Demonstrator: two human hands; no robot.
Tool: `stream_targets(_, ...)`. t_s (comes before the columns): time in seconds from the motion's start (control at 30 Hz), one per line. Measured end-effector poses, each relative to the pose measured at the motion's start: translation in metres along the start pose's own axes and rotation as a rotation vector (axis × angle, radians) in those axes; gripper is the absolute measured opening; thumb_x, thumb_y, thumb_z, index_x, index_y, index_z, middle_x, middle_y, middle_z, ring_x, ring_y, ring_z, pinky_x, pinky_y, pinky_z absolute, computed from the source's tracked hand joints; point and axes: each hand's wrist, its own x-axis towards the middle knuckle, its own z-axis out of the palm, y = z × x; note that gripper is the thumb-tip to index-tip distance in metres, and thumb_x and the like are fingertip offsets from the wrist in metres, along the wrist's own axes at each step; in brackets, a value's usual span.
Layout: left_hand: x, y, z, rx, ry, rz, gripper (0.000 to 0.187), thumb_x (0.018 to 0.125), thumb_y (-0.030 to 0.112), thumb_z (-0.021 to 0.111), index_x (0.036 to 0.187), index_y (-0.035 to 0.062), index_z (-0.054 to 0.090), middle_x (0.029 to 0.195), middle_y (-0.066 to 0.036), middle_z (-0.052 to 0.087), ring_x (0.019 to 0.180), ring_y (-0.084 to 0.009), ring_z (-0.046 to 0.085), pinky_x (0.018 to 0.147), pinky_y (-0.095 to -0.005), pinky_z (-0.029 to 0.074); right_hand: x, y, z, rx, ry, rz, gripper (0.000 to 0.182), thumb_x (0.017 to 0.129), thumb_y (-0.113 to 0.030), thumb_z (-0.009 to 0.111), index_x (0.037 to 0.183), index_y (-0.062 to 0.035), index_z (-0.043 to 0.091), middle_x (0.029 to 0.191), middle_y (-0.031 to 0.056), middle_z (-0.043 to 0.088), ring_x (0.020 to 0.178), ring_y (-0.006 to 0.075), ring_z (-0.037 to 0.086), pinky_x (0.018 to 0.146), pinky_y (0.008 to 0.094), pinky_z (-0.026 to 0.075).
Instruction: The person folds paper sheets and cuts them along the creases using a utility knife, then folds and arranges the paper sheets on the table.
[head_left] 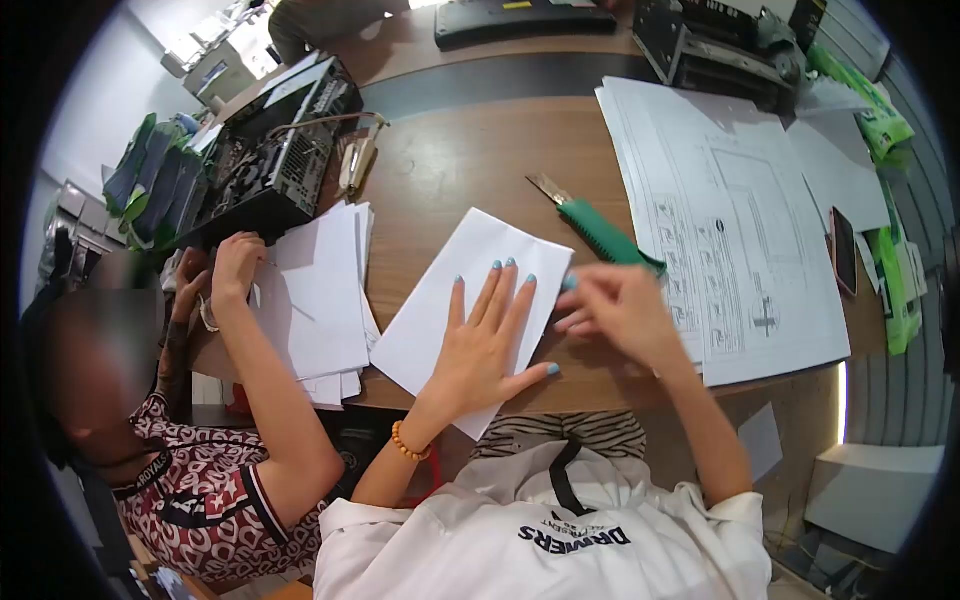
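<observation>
My left hand [487, 345] lies flat with spread fingers on a folded white paper [450, 270] at the middle of the table. It wears an orange bead bracelet at the wrist. Close to the paper's right edge is my right hand [625, 310], its fingers bent and partly blurred; whether they pinch anything is not clear. A green-handled cutter [598, 230] with its blade out lies just above my right hand, blade pointing up and left.
Printed drawings [730, 230] cover the right side, beside a phone [844, 250]. An open computer case [285, 150] stands at the upper left. White sheets [315, 290] lie left, near a co-worker's hands. Black equipment [710, 50] stands at the back right.
</observation>
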Motion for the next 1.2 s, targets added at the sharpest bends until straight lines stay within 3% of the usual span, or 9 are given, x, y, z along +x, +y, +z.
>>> stream_targets(0.03, -0.001, -0.001, 0.000, -0.012, -0.013, 0.005, 0.088, 0.080, 0.057, 0.053, 0.141, 0.0013, 0.025, 0.145, -0.024, 0.022, 0.136, -0.0361, 0.020, 0.106, -0.0583, 0.009, 0.005, -0.010, -0.008, -0.183, 0.098, -0.086, 0.025, 0.091, -0.013, 0.050, 0.091, 0.0090, 0.061, 0.082, 0.0167, 0.067, 0.061, 0.0231, 0.067, 0.057, 0.0263, 0.055)
stream_targets(0.07, -0.002, -0.004, 0.001, 0.004, -0.007, 0.008, 0.086, 0.080, 0.056, 0.053, 0.141, 0.0015, 0.026, 0.145, -0.023, 0.022, 0.136, -0.0359, 0.020, 0.106, -0.0580, 0.009, 0.013, -0.020, -0.016, -0.535, 0.186, -0.190, 0.023, 0.087, -0.015, 0.056, 0.095, 0.0065, 0.060, 0.088, 0.0178, 0.064, 0.070, 0.0258, 0.066, 0.061, 0.0305, 0.053)
stream_targets(0.1, -0.002, -0.005, -0.001, 0.022, -0.002, 0.012, 0.083, 0.081, 0.054, 0.052, 0.140, 0.0016, 0.027, 0.145, -0.023, 0.022, 0.136, -0.0357, 0.020, 0.107, -0.0577, 0.009, 0.026, -0.016, -0.022, -0.531, 0.192, -0.180, 0.023, 0.087, -0.015, 0.056, 0.095, 0.0065, 0.060, 0.088, 0.0178, 0.064, 0.070, 0.0258, 0.066, 0.061, 0.0305, 0.053)
stream_targets(0.17, -0.002, -0.006, -0.002, -0.001, -0.020, 0.014, 0.077, 0.083, 0.048, 0.053, 0.139, 0.0005, 0.029, 0.145, -0.022, 0.024, 0.136, -0.0342, 0.021, 0.107, -0.0563, 0.010, 0.054, 0.011, -0.029, -1.323, 0.524, -0.885, 0.031, 0.083, -0.014, 0.062, 0.108, 0.0038, 0.056, 0.100, 0.0163, 0.060, 0.085, 0.0278, 0.062, 0.074, 0.0335, 0.051)
stream_targets(0.3, 0.001, -0.007, 0.000, -0.001, -0.018, -0.042, 0.069, 0.085, 0.033, 0.050, 0.140, 0.0000, 0.026, 0.147, -0.019, 0.022, 0.138, -0.0311, 0.018, 0.110, -0.0519, 0.008, 0.066, 0.025, -0.033, -1.197, 0.386, -0.785, 0.039, 0.079, -0.014, 0.065, 0.113, 0.0020, 0.055, 0.105, 0.0172, 0.055, 0.094, 0.0306, 0.057, 0.084, 0.0384, 0.045)
stream_targets(0.47, 0.001, -0.005, 0.000, 0.014, -0.040, -0.050, 0.064, 0.087, 0.027, 0.047, 0.140, -0.0007, 0.026, 0.147, -0.019, 0.022, 0.138, -0.0306, 0.018, 0.110, -0.0506, 0.008, 0.020, -0.013, -0.045, -0.990, 0.387, -0.541, 0.039, 0.076, -0.009, 0.067, 0.113, -0.0017, 0.057, 0.099, 0.0140, 0.056, 0.081, 0.0275, 0.060, 0.069, 0.0360, 0.048)
stream_targets(0.57, 0.001, -0.001, -0.003, 0.004, -0.057, -0.064, 0.061, 0.088, 0.025, 0.045, 0.140, -0.0007, 0.026, 0.147, -0.018, 0.022, 0.138, -0.0304, 0.018, 0.110, -0.0499, 0.007, -0.021, -0.009, -0.073, -1.020, 0.341, -0.659, 0.038, 0.072, -0.006, 0.068, 0.109, -0.0019, 0.060, 0.093, 0.0130, 0.057, 0.074, 0.0250, 0.059, 0.062, 0.0335, 0.048)
stream_targets(0.63, 0.001, -0.002, -0.002, 0.019, -0.045, -0.046, 0.061, 0.087, 0.023, 0.046, 0.139, -0.0024, 0.027, 0.145, -0.021, 0.025, 0.137, -0.0316, 0.020, 0.108, -0.0534, 0.011, -0.045, -0.001, -0.082, -0.993, 0.161, -0.649, 0.036, 0.070, -0.010, 0.071, 0.104, -0.0029, 0.063, 0.086, 0.0099, 0.056, 0.068, 0.0245, 0.060, 0.059, 0.0328, 0.049)
stream_targets(1.2, 0.002, 0.005, -0.004, 0.018, -0.094, -0.080, 0.060, 0.087, 0.020, 0.041, 0.141, 0.0006, 0.025, 0.148, -0.017, 0.020, 0.139, -0.0290, 0.015, 0.111, -0.0492, 0.004, -0.069, 0.004, -0.085, -1.124, 0.105, -0.651, 0.038, 0.066, -0.010, 0.071, 0.102, -0.0017, 0.063, 0.087, 0.0099, 0.055, 0.074, 0.0226, 0.057, 0.057, 0.0317, 0.048)
